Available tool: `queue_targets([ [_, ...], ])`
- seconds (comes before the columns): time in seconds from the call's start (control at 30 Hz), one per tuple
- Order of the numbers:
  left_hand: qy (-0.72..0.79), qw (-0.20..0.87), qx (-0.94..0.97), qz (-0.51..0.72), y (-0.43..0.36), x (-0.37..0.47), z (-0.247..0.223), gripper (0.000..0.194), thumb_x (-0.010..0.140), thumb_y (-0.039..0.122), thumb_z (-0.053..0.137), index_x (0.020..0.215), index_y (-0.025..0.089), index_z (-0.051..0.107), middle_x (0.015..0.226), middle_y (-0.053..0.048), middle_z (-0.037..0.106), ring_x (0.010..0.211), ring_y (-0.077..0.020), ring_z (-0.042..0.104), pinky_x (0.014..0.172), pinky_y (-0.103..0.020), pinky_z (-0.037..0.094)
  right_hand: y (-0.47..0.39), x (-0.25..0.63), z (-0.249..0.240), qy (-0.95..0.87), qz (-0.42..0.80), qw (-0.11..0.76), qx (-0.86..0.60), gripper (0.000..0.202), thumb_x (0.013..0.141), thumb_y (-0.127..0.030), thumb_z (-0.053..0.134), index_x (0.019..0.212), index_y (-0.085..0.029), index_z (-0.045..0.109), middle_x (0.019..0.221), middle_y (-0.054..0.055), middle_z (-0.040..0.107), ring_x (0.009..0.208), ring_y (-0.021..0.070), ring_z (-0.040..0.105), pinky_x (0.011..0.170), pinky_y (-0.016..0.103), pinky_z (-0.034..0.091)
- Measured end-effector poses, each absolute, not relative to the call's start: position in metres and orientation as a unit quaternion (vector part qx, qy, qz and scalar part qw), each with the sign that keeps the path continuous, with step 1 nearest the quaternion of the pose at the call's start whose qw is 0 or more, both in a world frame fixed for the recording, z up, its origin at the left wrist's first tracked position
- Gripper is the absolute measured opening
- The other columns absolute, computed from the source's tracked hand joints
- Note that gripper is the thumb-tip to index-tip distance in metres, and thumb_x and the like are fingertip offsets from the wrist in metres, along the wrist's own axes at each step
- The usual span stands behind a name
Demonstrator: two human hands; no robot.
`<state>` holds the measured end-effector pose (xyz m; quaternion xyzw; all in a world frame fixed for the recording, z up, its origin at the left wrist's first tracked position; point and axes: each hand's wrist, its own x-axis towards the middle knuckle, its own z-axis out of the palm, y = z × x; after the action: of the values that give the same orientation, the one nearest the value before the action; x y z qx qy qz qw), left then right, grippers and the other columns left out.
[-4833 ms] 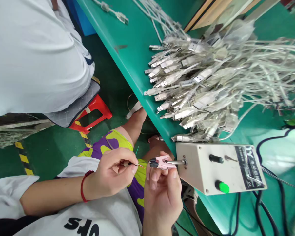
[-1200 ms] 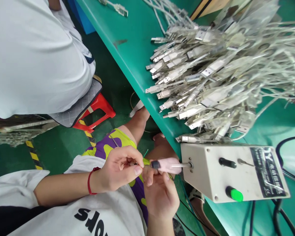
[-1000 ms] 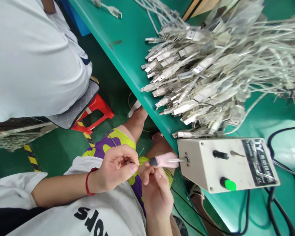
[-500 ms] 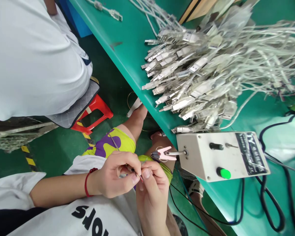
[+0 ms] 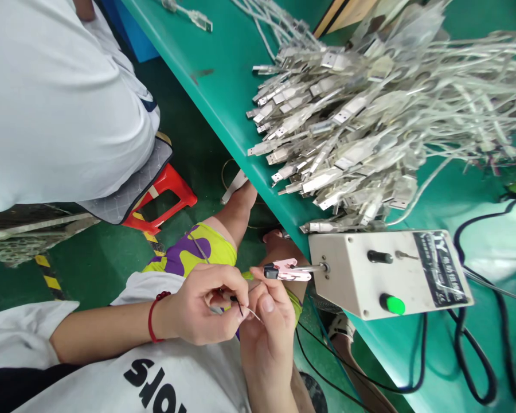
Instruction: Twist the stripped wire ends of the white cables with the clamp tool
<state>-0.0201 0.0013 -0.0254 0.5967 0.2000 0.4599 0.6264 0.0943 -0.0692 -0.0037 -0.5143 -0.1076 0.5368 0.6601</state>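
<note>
My left hand, with a red bracelet at the wrist, pinches thin wires; a dark one shows at its fingertips. Against it, my right hand has its thumb and fingers closed on fine wire. A thin pale strand sticks out between the two hands. Right at my right fingertips is a pink clip with black tips, mounted on the metal rod of a white box with a green button. Whether the clip grips a wire is hidden.
A large heap of clear USB cables covers the green table. Black cords run beside the box. One cable lies apart at the top. A person in white sits on a red stool at left.
The pink clip has turned on its rod and looks narrower. My right fingers have risen to its tips. A red wire end between my hands no longer shows; a pale strand does.
</note>
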Motion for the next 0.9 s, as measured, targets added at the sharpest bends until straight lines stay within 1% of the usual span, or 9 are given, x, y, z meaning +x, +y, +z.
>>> queue_targets([
  [0.1,0.212,0.612,0.602,0.467,0.005,-0.020,-0.026,0.024,0.086,0.003,0.066,0.097,0.024,0.062,0.072,0.006,0.057,0.048,-0.0053,0.033,0.046,-0.019,0.029,-0.068,0.099,-0.002,-0.090,0.536,0.668,-0.508,0.043,0.088,-0.055,0.090,0.121,-0.029,0.086,0.069,-0.003,0.057,0.063,0.0134,0.046,0.061,0.025,0.044],
  [0.23,0.234,0.603,0.599,0.472,0.009,-0.019,-0.029,0.024,0.087,0.002,0.067,0.098,0.023,0.063,0.074,0.006,0.057,0.049,-0.0047,0.036,0.047,-0.018,0.030,-0.065,0.108,-0.002,-0.056,0.515,0.685,-0.513,0.049,0.088,-0.055,0.088,0.129,-0.029,0.082,0.074,-0.003,0.054,0.066,0.0140,0.044,0.066,0.027,0.045],
  [0.37,0.242,0.577,0.610,0.485,0.014,-0.018,-0.030,0.023,0.089,0.002,0.070,0.100,0.022,0.065,0.076,0.005,0.060,0.052,-0.0046,0.040,0.048,-0.017,0.031,-0.064,0.115,-0.009,-0.031,0.497,0.703,-0.508,0.050,0.088,-0.057,0.085,0.127,-0.026,0.082,0.073,-0.003,0.051,0.063,0.0128,0.040,0.063,0.027,0.043],
  [0.5,0.226,0.553,0.620,0.508,0.019,-0.015,-0.029,0.024,0.088,-0.001,0.069,0.099,0.020,0.066,0.078,0.004,0.063,0.054,-0.0049,0.040,0.048,-0.018,0.032,-0.062,0.117,-0.015,-0.033,0.486,0.710,-0.509,0.043,0.096,-0.059,0.078,0.123,-0.026,0.083,0.068,-0.005,0.048,0.059,0.0123,0.038,0.061,0.027,0.043],
  [0.6,0.227,0.535,0.627,0.519,0.024,-0.013,-0.027,0.025,0.088,-0.002,0.068,0.099,0.020,0.065,0.075,0.005,0.062,0.055,-0.0059,0.041,0.049,-0.018,0.032,-0.060,0.118,-0.013,-0.054,0.476,0.709,-0.518,0.041,0.095,-0.057,0.083,0.121,-0.026,0.085,0.062,-0.006,0.047,0.058,0.0126,0.039,0.060,0.026,0.043],
  [0.67,0.231,0.526,0.631,0.521,0.026,-0.012,-0.025,0.027,0.087,-0.003,0.067,0.100,0.020,0.065,0.073,0.005,0.061,0.055,-0.0067,0.042,0.050,-0.018,0.033,-0.059,0.118,-0.010,-0.064,0.471,0.706,-0.526,0.038,0.094,-0.054,0.087,0.120,-0.026,0.086,0.056,-0.008,0.042,0.055,0.0117,0.035,0.061,0.026,0.044],
  [0.77,0.236,0.516,0.640,0.518,0.028,-0.010,-0.023,0.029,0.086,-0.004,0.066,0.100,0.021,0.065,0.072,0.005,0.062,0.056,-0.0080,0.046,0.050,-0.019,0.035,-0.059,0.120,-0.008,-0.065,0.464,0.703,-0.536,0.031,0.095,-0.049,0.089,0.117,-0.027,0.086,0.050,-0.011,0.033,0.050,0.0098,0.026,0.061,0.026,0.044],
  [0.9,0.243,0.509,0.644,0.517,0.028,-0.008,-0.024,0.030,0.085,-0.004,0.066,0.100,0.022,0.064,0.074,0.004,0.064,0.057,-0.0089,0.048,0.051,-0.019,0.037,-0.060,0.121,-0.009,-0.064,0.465,0.699,-0.539,0.030,0.094,-0.049,0.089,0.115,-0.029,0.086,0.049,-0.012,0.031,0.050,0.0097,0.023,0.061,0.026,0.043],
])
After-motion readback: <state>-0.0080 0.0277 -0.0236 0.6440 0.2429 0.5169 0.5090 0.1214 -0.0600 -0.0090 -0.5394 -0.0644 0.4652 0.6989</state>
